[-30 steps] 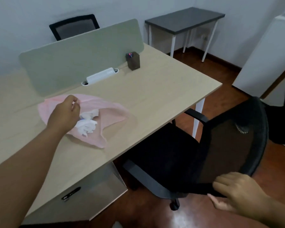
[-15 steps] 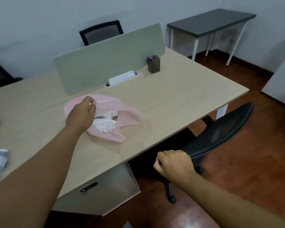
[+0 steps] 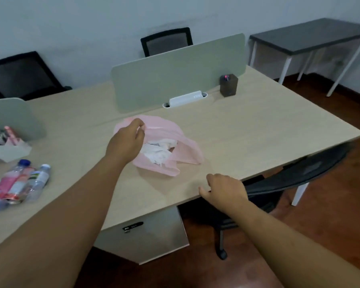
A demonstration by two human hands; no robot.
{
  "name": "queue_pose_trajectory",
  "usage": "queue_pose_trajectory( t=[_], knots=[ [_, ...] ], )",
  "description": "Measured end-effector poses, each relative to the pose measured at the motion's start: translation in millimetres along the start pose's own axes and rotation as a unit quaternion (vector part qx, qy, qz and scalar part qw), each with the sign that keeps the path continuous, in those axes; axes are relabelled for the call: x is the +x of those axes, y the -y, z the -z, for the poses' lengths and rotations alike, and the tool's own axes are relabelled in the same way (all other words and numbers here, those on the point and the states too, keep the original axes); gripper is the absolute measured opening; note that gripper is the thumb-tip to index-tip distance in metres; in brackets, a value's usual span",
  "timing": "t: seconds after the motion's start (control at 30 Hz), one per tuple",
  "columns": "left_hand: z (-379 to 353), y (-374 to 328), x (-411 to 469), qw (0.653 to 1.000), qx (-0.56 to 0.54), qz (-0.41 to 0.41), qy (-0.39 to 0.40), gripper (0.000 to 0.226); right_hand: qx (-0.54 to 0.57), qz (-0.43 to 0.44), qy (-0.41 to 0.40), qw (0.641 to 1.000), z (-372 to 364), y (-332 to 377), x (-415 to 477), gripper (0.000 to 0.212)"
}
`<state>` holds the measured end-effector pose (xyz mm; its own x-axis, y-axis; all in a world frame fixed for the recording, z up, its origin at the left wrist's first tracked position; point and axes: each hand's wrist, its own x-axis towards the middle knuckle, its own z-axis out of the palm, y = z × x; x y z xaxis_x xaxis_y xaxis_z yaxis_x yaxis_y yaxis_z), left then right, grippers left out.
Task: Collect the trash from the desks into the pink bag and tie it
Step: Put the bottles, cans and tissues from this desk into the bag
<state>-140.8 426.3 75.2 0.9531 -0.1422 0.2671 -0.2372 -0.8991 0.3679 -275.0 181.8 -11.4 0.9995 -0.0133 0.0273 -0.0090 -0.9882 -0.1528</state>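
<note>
A pink bag [image 3: 182, 140] lies on the light wooden desk [image 3: 258, 129] with crumpled white paper [image 3: 157, 151] showing in its mouth. My left hand [image 3: 126, 141] pinches the bag's upper rim. My right hand [image 3: 223, 189] hovers at the desk's front edge, fingers loosely curled and holding nothing. At the far left of the desk lie several plastic bottles and wrappers [image 3: 19, 183], with more crumpled paper and pink items [image 3: 7, 142] behind them.
A grey-green divider [image 3: 179, 67] and a white power strip [image 3: 185, 98] stand behind the bag, with a dark pen holder [image 3: 229, 85] to the right. A black mesh chair [image 3: 295, 179] sits pushed under the desk. A drawer unit [image 3: 146, 235] is below. A dark side table [image 3: 308, 36] stands far right.
My right hand let go of the black chair and rose to the desk's front edge. The view swung left, bringing the bottles into sight. My left hand stays on the bag.
</note>
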Motion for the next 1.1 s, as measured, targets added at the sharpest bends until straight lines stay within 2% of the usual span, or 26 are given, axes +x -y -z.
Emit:
queue_pose_trajectory(
  t=[0.07, 0.17, 0.23, 0.3, 0.4, 0.43, 0.5, 0.57, 0.67, 0.77, 0.9, 1.03, 1.1],
  knots=[
    [9, 9, -5, 0.999, 0.033, -0.017, 0.004, 0.018, 0.026, 0.001, 0.0, 1.0, 11, 15, 18, 0.054],
    [30, 28, -7, 0.998, 0.051, -0.033, -0.016, 0.021, 0.066, 0.002, -0.099, 0.993, 24, 57, 59, 0.09],
    [45, 50, -10, 0.997, 0.067, -0.046, -0.019, 0.023, 0.073, -0.013, -0.11, 0.991, 29, 88, 86, 0.098],
    [57, 79, -14, 0.994, 0.085, -0.063, -0.005, 0.022, 0.064, -0.032, -0.075, 0.995, 23, 120, 105, 0.084],
    [72, 139, -18, 0.992, 0.1, -0.073, 0.007, 0.022, 0.047, -0.006, -0.049, 0.998, -6, 178, 118, 0.021],
    [77, 163, -19, 0.993, 0.094, -0.069, 0.006, 0.021, 0.062, -0.002, -0.051, 0.997, -17, 200, 120, 0.015],
    [86, 217, -26, 0.996, 0.072, -0.051, 0.001, 0.026, 0.138, 0.001, -0.039, 0.99, -31, 248, 125, 0.019],
    [90, 281, -37, 0.996, 0.083, -0.014, 0.004, 0.046, 0.184, 0.015, -0.033, 0.982, -40, 299, 134, 0.016],
    [89, 377, -51, 0.978, 0.173, 0.096, 0.062, 0.079, 0.166, 0.048, -0.041, 0.984, -43, 360, 152, 0.018],
    [76, 440, -55, 0.956, 0.192, 0.184, 0.122, 0.096, 0.166, 0.05, -0.044, 0.984, -50, 392, 170, 0.017],
    [39, 468, -50, 0.94, 0.179, 0.235, 0.172, 0.089, 0.163, 0.006, -0.041, 0.986, -60, 406, 188, 0.014],
    [6, 470, -51, 0.958, 0.211, 0.164, 0.102, 0.057, 0.129, -0.012, -0.052, 0.99, -57, 402, 201, 0.008],
    [7, 471, -44, 0.967, 0.176, 0.157, 0.092, 0.06, 0.128, -0.029, -0.05, 0.99, -51, 396, 207, 0.007]
  ],
)
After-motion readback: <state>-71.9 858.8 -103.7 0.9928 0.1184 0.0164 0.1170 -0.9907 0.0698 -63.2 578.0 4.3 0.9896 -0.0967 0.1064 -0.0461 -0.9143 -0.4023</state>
